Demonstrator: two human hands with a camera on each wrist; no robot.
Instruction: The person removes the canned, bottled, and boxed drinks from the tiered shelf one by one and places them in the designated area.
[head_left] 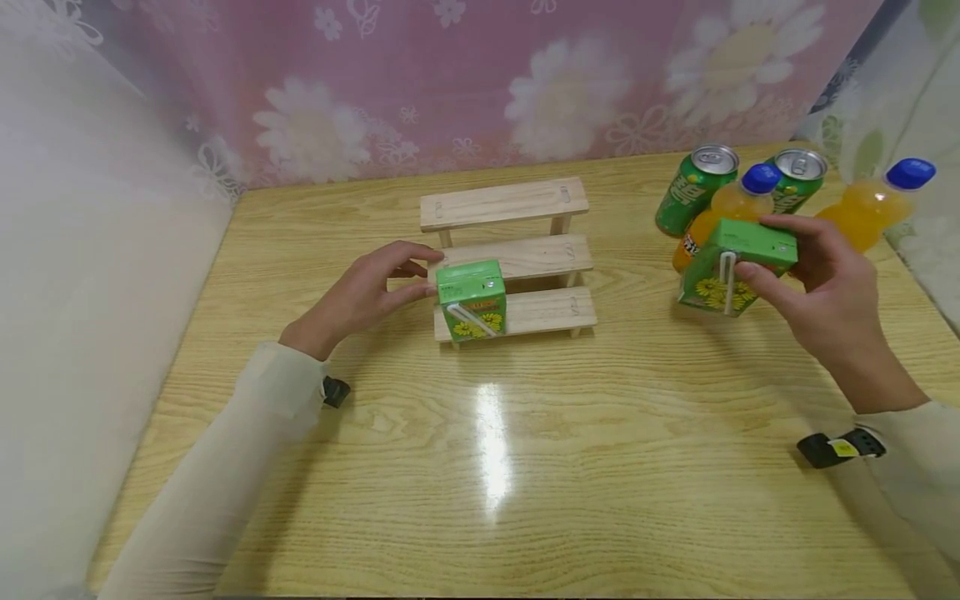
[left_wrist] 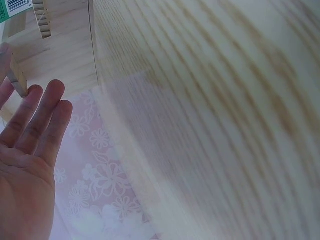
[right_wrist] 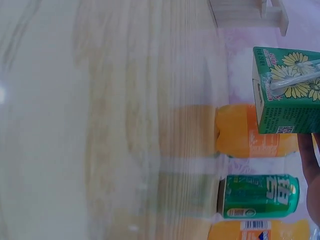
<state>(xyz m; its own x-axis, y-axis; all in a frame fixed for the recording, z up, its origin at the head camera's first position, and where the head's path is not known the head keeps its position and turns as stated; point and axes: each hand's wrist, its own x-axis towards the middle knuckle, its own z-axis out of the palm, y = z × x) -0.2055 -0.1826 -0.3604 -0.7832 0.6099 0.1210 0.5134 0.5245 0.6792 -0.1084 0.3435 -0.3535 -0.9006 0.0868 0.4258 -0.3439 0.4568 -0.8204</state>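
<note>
A three-step wooden rack [head_left: 510, 200] stands on the table. On the left of its lowest step sits a green drink carton [head_left: 471, 302] with yellow flowers and a straw on its front. My left hand [head_left: 367, 283] is at the rack's left end, its thumb close beside that carton; in the left wrist view its fingers [left_wrist: 44, 120] are extended by the rack's wood. My right hand [head_left: 832, 275] grips a second green drink carton [head_left: 738, 268] between thumb and fingers. In the right wrist view this carton [right_wrist: 287, 107] is held above the table.
Behind the right hand stand two green cans [head_left: 693, 187] and two orange soda bottles [head_left: 873, 212] with blue caps. A pink flowered cloth [head_left: 450, 92] hangs at the table's back edge. White cloth [head_left: 67, 250] borders the left side.
</note>
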